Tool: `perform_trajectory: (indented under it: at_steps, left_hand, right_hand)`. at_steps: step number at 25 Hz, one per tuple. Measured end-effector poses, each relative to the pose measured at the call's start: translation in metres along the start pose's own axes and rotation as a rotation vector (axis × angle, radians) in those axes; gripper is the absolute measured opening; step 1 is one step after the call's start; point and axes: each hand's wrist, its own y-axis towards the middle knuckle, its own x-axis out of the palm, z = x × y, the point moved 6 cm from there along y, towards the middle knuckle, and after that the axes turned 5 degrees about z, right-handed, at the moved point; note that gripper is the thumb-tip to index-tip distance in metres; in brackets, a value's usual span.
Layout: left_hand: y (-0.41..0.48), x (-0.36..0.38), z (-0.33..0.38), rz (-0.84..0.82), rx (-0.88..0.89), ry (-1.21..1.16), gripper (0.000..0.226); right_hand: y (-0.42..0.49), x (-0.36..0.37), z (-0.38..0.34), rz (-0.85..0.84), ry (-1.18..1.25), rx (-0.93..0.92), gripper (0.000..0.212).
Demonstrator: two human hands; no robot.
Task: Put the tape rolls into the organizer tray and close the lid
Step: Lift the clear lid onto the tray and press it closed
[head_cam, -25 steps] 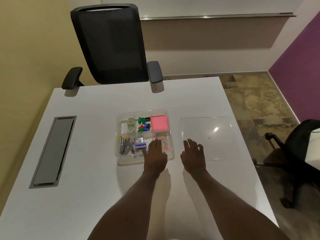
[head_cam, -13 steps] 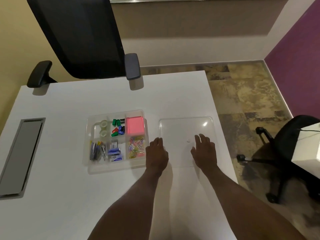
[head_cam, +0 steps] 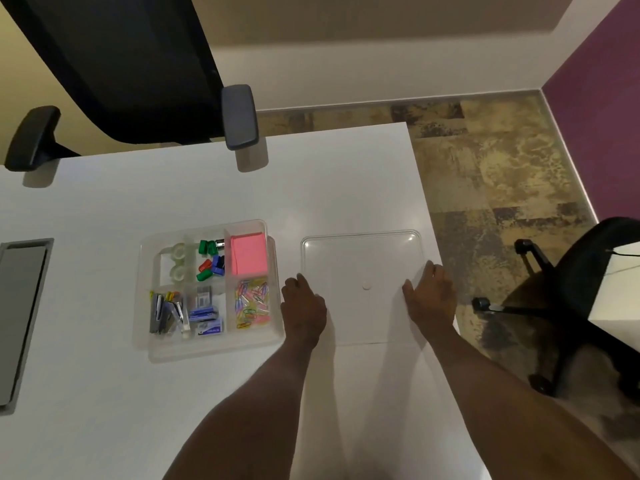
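Our left hand (head_cam: 304,308) and right hand (head_cam: 431,296) lie spread, gripping nothing, on the clear lid (head_cam: 360,258)'s edges; organizer tray (head_cam: 207,351) at nine o'clock.

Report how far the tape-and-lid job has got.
Done: both tape rolls sit in the organizer tray's far-left compartment. In hand: left hand and right hand rest at opposite edges of the clear lid, which lies flat on the table beside the tray. Left: lift the lid over and close the tray.
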Motion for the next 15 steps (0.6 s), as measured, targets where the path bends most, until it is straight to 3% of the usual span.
perform_trajectory:
  at_steps: [9, 15]
  left_hand:
    - [-0.002, -0.006, 0.004, 0.15, -0.258, -0.255, 0.045]
    - [-0.011, -0.041, 0.012, 0.349, -0.236, -0.344, 0.038]
  right_hand:
    - [0.005, -0.008, -0.008, 0.049, 0.184, 0.21, 0.029]
    - [0.012, -0.052, -0.022, 0.135, 0.221, 0.222, 0.028]
